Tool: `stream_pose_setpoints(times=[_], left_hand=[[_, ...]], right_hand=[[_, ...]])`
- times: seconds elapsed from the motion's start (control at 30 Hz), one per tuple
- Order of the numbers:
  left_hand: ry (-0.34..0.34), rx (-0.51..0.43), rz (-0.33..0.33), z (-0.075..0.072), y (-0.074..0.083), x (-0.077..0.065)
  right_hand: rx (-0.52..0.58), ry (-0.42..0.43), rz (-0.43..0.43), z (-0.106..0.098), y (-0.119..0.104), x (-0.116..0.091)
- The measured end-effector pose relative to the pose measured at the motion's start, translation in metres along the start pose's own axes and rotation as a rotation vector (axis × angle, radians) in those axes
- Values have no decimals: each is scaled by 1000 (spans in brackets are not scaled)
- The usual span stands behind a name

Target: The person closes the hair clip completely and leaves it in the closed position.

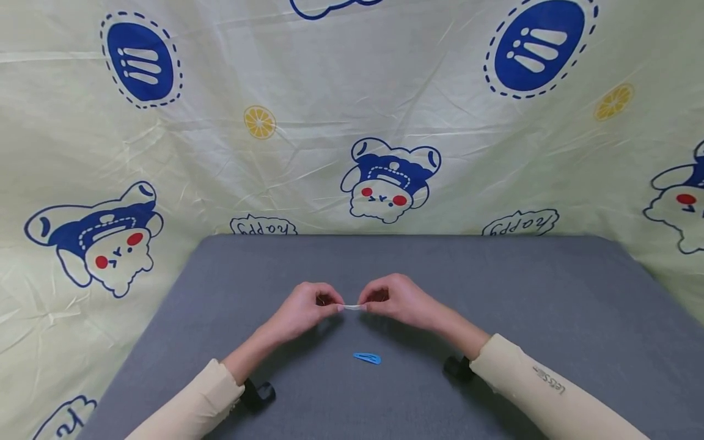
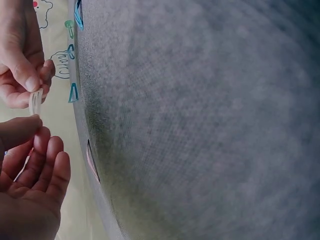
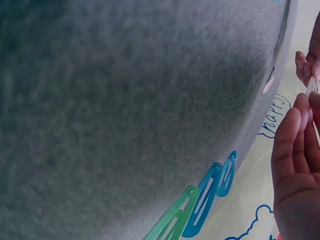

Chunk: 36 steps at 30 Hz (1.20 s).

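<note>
A white snap hair clip (image 1: 351, 307) is held in the air between both hands, above the grey table. My left hand (image 1: 305, 308) pinches one end between thumb and fingertip, while the other fingers are loosely bent. From the other side, my right hand (image 1: 404, 300) pinches the opposite end. Slots show along the clip (image 2: 35, 102) in the left wrist view; fingers cover both its ends. Below the hands, a blue snap hair clip (image 1: 367, 358) lies on the table, touched by neither hand.
A grey cloth (image 1: 352, 263) covers the table, and a printed curtain (image 1: 308, 177) hangs behind it. The wrist views show further clips on the cloth: a green clip (image 3: 175, 215), blue clips (image 3: 202, 200) and a pink clip (image 2: 93, 162).
</note>
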<state>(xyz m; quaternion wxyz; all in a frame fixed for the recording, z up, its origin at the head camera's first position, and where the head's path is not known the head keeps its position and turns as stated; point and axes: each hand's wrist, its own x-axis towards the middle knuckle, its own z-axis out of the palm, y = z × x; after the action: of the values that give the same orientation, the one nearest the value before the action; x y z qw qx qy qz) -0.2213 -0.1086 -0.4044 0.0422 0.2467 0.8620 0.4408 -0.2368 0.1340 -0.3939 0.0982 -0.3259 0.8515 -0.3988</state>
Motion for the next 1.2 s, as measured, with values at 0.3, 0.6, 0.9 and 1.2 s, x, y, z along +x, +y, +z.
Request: stream_pose_setpoints(times=[0.3, 0.6, 0.9, 1.2], left_hand=[[-70, 32, 3, 4, -5, 4], [-140, 73, 9, 6, -12, 10], [-200, 128, 8, 3, -14, 13], [-233, 135, 9, 0, -14, 14]], right_hand=[[-45, -78, 0, 0, 7, 5], [-117, -141, 15, 3, 13, 11], [-100, -167, 5, 7, 13, 15], [-67, -147, 64, 10, 14, 14]])
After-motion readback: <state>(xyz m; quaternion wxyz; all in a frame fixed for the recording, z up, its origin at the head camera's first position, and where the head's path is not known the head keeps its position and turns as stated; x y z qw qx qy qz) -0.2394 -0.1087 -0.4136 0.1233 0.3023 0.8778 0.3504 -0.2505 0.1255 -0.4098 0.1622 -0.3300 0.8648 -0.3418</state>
